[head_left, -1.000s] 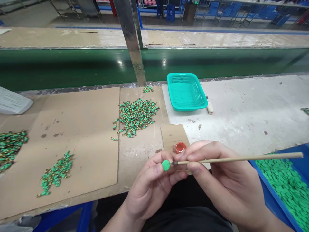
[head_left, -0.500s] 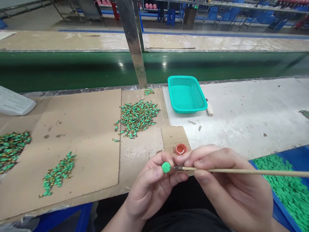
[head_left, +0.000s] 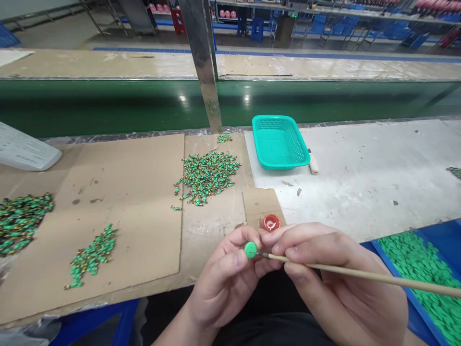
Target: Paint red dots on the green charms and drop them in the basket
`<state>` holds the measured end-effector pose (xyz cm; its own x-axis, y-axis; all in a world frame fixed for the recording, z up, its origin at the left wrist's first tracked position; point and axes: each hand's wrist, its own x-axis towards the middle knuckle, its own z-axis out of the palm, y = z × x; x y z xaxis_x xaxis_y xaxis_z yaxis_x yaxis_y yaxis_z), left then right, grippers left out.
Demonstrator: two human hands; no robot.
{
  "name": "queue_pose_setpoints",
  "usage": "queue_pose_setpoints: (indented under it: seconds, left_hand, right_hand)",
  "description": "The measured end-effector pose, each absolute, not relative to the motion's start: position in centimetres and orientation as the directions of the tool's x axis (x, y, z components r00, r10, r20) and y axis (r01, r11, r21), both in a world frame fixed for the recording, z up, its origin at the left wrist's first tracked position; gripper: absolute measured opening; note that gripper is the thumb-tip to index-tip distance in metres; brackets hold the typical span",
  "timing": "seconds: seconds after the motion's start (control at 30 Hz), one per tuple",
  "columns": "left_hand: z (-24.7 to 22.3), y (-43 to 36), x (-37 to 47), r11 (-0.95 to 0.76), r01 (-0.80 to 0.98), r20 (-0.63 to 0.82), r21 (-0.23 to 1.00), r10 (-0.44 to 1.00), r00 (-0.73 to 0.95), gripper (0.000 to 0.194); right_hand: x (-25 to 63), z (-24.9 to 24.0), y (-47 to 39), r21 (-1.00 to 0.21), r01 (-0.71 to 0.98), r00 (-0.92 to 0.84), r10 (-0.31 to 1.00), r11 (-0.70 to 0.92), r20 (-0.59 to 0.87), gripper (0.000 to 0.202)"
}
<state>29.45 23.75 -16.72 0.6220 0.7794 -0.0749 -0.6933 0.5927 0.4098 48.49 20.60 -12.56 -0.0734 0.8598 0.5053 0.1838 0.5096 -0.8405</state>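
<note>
Between thumb and fingertips, my left hand (head_left: 226,274) pinches a small round green disc (head_left: 250,249), its flat face toward me. My right hand (head_left: 334,269) is closed on a thin paintbrush (head_left: 345,269) with a pale wooden handle. The dark brush tip meets the right edge of the disc; whether it presses on the face I cannot tell. Just beyond my fingers, a small red-rimmed pot (head_left: 271,222) with red contents stands on a cardboard piece (head_left: 261,202).
Piles of small green-and-gold pieces (head_left: 209,175) lie on the cardboard sheet (head_left: 144,192) and beside it. A turquoise basket (head_left: 281,144) stands at the back. At right, a blue tray (head_left: 441,240) holds many green discs. A metal post (head_left: 207,72) rises behind.
The brush tip has moved left onto the disc's edge, and its handle now slopes down to the right. The whole view has shifted slightly.
</note>
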Motion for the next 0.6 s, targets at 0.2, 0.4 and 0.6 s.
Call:
queue_pose_setpoints:
  seconds: [0.2,0.4,0.6]
  left_hand:
    - [-16.58,23.72,29.49,0.588,-0.696,-0.074,0.413,0.783,0.618,0.015]
    - [-16.68,23.73,29.47,0.584,-0.7,-0.068,0.411,0.785,0.615,0.015]
    - [-16.79,23.78,29.41,0.582,-0.698,-0.071,0.417,0.787,0.613,0.016]
  right_hand:
    - [48.34,-12.34,20.69,-0.832,0.19,-0.082,0.853,0.521,0.516,0.034]
    - [48.54,-12.57,20.47,-0.85,0.175,-0.074,0.867,0.497,0.492,0.038]
    - [48.42,-12.8,20.53,-0.838,0.179,-0.078,0.857,0.515,0.51,0.035]
